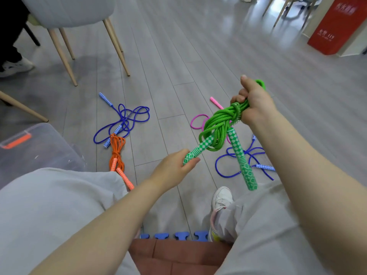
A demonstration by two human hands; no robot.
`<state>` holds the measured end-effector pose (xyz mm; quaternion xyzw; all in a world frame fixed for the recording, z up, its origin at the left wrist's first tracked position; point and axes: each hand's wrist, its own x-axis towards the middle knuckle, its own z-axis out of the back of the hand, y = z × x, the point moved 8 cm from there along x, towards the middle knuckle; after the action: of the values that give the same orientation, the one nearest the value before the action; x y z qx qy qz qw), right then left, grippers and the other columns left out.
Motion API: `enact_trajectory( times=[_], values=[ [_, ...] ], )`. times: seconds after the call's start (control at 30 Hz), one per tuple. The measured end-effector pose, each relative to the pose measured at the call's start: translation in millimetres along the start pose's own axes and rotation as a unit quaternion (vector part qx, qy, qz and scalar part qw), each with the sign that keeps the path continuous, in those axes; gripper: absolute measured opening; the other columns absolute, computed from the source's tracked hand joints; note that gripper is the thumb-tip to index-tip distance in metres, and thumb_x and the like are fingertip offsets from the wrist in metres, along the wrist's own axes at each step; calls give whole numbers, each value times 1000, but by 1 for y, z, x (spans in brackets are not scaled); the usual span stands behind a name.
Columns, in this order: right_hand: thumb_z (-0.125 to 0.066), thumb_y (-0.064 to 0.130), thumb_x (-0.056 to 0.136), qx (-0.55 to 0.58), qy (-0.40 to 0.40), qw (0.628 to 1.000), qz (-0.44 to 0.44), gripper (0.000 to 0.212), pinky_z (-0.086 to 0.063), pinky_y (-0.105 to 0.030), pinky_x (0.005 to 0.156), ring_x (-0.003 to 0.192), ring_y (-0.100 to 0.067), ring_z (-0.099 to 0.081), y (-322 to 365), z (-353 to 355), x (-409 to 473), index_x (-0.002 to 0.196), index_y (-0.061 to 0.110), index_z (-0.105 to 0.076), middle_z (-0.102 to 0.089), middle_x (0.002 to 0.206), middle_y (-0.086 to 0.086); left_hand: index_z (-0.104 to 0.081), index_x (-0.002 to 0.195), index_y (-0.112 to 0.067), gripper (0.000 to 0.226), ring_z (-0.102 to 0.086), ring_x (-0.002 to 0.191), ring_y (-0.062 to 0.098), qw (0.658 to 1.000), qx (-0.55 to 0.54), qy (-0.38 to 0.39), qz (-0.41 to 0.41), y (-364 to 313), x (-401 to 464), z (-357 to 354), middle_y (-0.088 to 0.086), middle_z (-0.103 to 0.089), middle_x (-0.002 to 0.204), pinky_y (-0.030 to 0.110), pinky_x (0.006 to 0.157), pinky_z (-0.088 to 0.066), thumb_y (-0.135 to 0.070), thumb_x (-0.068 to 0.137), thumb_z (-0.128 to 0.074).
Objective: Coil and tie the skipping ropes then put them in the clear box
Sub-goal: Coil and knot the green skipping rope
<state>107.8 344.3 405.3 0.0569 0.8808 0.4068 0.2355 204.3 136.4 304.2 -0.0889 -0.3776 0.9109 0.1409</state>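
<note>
Grey plank floor (198,56) strewn with blue ropes (123,124), chair legs (117,46).

Grey plank floor (198,46), glossy with light; grey chair (75,10) on wooden legs far-left; red cabinet (335,24) far-right.
</note>
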Motion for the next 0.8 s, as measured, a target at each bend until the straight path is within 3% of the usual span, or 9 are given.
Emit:
enact_trajectory(
  times=[0.1,0.33,0.47,0.57,0.6,0.7,0.8],
  values=[
    [-63,13,94,0,-3,1000,17,30,-31,-18,39,32,-10,-24,20,4,18,72,17,-43,-35,54,2,-40,72,-23,33,-41,58,14,999,-35,-1,10,9,3,-5,-6,-42,61,36,57,-31,-42,96,-53],
    [-62,15,95,33,-11,999,-4,22,-31,-17,36,31,-9,-24,20,6,37,77,12,-50,-33,45,3,-48,79,-19,34,-43,59,13,998,-61,5,27,27,13,-23,-5,-47,65,35,57,-32,-50,95,-49],
    [-60,18,96,-25,49,998,22,25,-32,-18,38,33,-8,-25,9,-10,33,75,12,-50,-32,59,1,-43,78,-29,27,-44,60,12,997,-55,12,48,45,19,-28,-5,-46,66,35,57,-32,-48,95,-51],
    [-63,23,95,-112,102,988,28,27,-33,-21,47,39,-12,-25,-8,-25,30,74,12,-49,-27,53,1,-51,100,-29,11,-56,87,18,992,-33,75,93,58,25,-41,-1,-58,91,32,72,-39,-34,92,-58],
    [-63,24,95,-130,111,985,34,28,-34,-23,48,41,-14,-25,-9,-28,30,74,12,-49,-27,52,0,-53,114,-24,27,-57,104,19,990,-46,85,103,60,29,-41,1,-60,108,28,83,-40,-25,88,-59],
    [-65,23,94,-156,138,977,51,32,-39,-27,53,45,-17,-29,-12,-37,30,70,15,-45,-32,52,-2,-42,138,-16,52,-43,132,13,976,-195,-29,97,41,41,-6,-1,-50,138,23,109,-29,-7,89,-56],
    [-65,24,93,-168,171,970,47,33,-42,-31,61,44,-18,-38,-25,-48,26,70,18,-43,-37,52,-2,-33,143,-21,64,-36,132,3,962,-242,-121,40,2,58,30,-7,-42,143,21,108,-26,-27,89,-67]
  ],
)
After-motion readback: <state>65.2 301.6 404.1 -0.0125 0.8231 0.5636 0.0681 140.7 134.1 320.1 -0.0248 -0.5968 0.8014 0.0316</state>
